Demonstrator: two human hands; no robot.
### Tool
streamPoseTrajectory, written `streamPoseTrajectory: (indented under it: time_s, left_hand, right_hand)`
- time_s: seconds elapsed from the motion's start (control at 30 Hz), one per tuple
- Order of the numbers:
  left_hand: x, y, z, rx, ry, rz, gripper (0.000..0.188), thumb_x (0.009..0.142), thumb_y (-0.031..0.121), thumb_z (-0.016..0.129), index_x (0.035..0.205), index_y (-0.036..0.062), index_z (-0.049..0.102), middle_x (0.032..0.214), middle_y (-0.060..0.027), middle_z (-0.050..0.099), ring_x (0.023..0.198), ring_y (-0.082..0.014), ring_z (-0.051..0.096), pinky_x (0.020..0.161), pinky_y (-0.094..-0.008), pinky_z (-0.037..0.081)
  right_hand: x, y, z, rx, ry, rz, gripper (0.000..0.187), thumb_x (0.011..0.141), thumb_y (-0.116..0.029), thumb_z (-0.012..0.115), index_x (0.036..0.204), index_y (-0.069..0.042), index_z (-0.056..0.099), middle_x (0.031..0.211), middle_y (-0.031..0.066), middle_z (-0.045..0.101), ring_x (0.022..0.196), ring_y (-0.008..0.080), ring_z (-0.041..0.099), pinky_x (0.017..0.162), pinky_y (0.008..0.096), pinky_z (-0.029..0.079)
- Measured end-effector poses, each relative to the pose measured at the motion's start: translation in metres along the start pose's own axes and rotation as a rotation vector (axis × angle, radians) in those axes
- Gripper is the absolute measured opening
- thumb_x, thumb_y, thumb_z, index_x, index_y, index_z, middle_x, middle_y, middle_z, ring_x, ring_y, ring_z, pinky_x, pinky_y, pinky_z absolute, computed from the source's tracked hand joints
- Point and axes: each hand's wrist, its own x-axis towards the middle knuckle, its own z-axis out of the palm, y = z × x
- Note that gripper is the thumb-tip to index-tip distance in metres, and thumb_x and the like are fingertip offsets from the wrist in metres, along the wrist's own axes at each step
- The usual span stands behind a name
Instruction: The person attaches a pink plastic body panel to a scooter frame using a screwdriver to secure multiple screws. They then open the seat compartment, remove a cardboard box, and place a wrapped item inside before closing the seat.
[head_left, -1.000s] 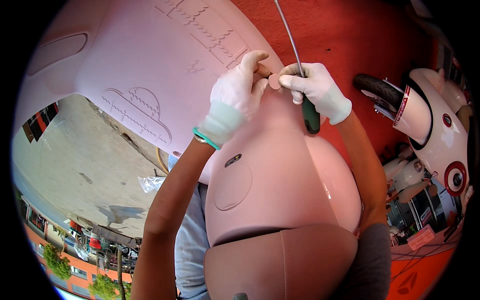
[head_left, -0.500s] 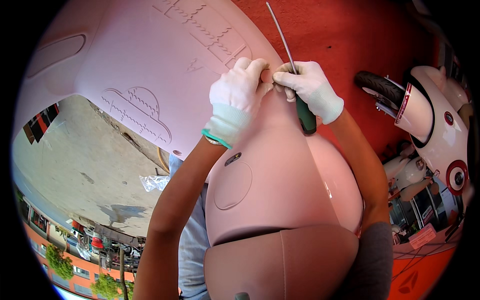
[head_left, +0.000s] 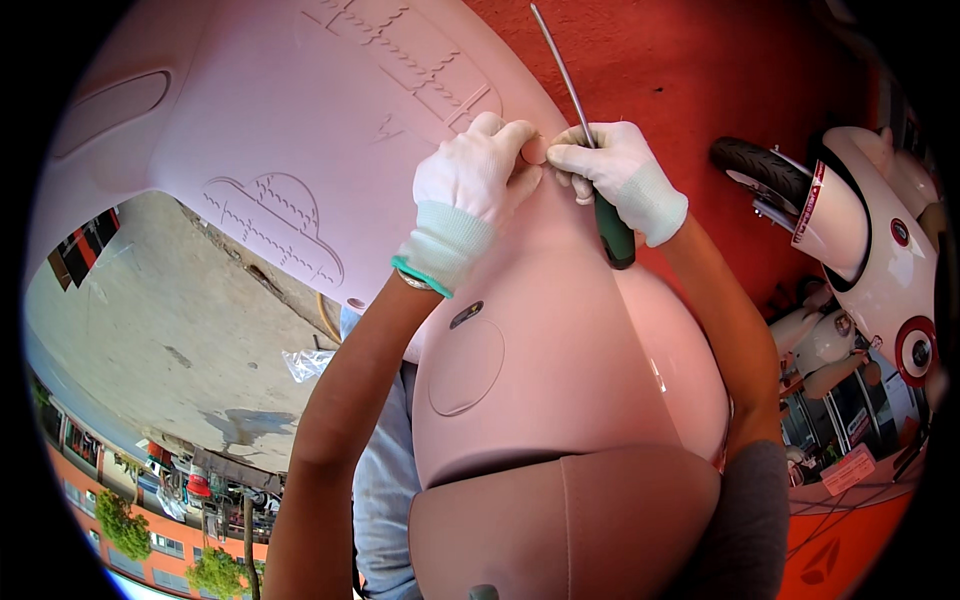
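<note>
Both my hands wear white knit gloves and meet over the pink scooter body (head_left: 530,330). My left hand (head_left: 470,170) is closed, thumb and forefinger around a small round pink piece (head_left: 534,150), too small to tell its kind. My right hand (head_left: 615,180) is wrapped around a screwdriver (head_left: 613,235) with a dark green handle, its long metal shaft pointing up and away. The right thumb and forefinger come together right beside the pink piece; whether they touch it I cannot tell.
A brown seat (head_left: 570,525) lies nearest me. The wide pink panel with raised patterns (head_left: 280,110) spreads to the far left. Another pink scooter (head_left: 860,250) with a black tyre stands at the right on red flooring. Clear plastic (head_left: 307,364) lies on the concrete at left.
My left hand has shifted slightly left and toward me, its wrist turning a little. The right hand and screwdriver have hardly moved.
</note>
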Motion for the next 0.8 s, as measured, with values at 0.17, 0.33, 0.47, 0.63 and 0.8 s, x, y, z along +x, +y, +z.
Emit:
streamPoseTrajectory:
  time_s: [0.17, 0.33, 0.47, 0.63, 0.8]
  left_hand:
    - [0.001, 0.002, 0.008, 0.078, 0.073, -0.013, 0.017, 0.074, 0.020, 0.069, 0.089, 0.0158, 0.063, 0.076, -0.0022, 0.059, 0.065, -0.0225, 0.061, 0.055, -0.0339, 0.049]
    - [0.009, 0.006, 0.010, 0.143, -0.007, -0.057, 0.018, 0.072, 0.021, 0.070, 0.086, 0.0151, 0.061, 0.076, -0.0013, 0.060, 0.063, -0.0210, 0.062, 0.055, -0.0326, 0.049]
    - [0.009, 0.003, 0.013, 0.141, 0.016, -0.036, 0.020, 0.071, 0.021, 0.071, 0.087, 0.0149, 0.061, 0.078, -0.0006, 0.061, 0.065, -0.0194, 0.063, 0.056, -0.0324, 0.050]
    - [0.008, 0.001, 0.010, 0.056, 0.025, 0.008, 0.018, 0.072, 0.017, 0.069, 0.088, 0.0140, 0.061, 0.077, -0.0002, 0.061, 0.064, -0.0183, 0.063, 0.058, -0.0306, 0.049]
    - [0.009, -0.002, 0.007, 0.012, -0.054, 0.013, 0.014, 0.074, 0.014, 0.068, 0.086, 0.0116, 0.061, 0.077, -0.0025, 0.061, 0.068, -0.0177, 0.063, 0.060, -0.0299, 0.048]
  right_hand:
    - [-0.001, -0.001, 0.001, 0.016, 0.003, 0.012, 0.015, 0.084, -0.012, 0.060, 0.076, 0.000, 0.060, 0.063, 0.0028, 0.056, 0.051, 0.0062, 0.047, 0.049, 0.0212, 0.039]
    - [-0.002, -0.003, 0.002, -0.029, 0.016, 0.023, 0.015, 0.084, -0.013, 0.060, 0.076, 0.000, 0.060, 0.062, 0.0022, 0.055, 0.050, 0.0061, 0.045, 0.048, 0.0211, 0.039]
    - [-0.003, -0.002, 0.004, -0.095, 0.034, -0.037, 0.015, 0.084, -0.013, 0.060, 0.076, 0.000, 0.060, 0.061, 0.0012, 0.054, 0.050, 0.0056, 0.045, 0.047, 0.0212, 0.039]
    - [0.000, 0.003, 0.010, -0.203, 0.149, -0.079, 0.014, 0.083, -0.011, 0.061, 0.075, 0.001, 0.058, 0.060, 0.0010, 0.053, 0.049, 0.0061, 0.046, 0.045, 0.0213, 0.039]
    - [0.010, 0.009, 0.008, -0.418, 0.223, -0.125, 0.016, 0.078, -0.013, 0.063, 0.076, 0.001, 0.057, 0.061, 0.0042, 0.055, 0.051, 0.0094, 0.051, 0.047, 0.0248, 0.042]
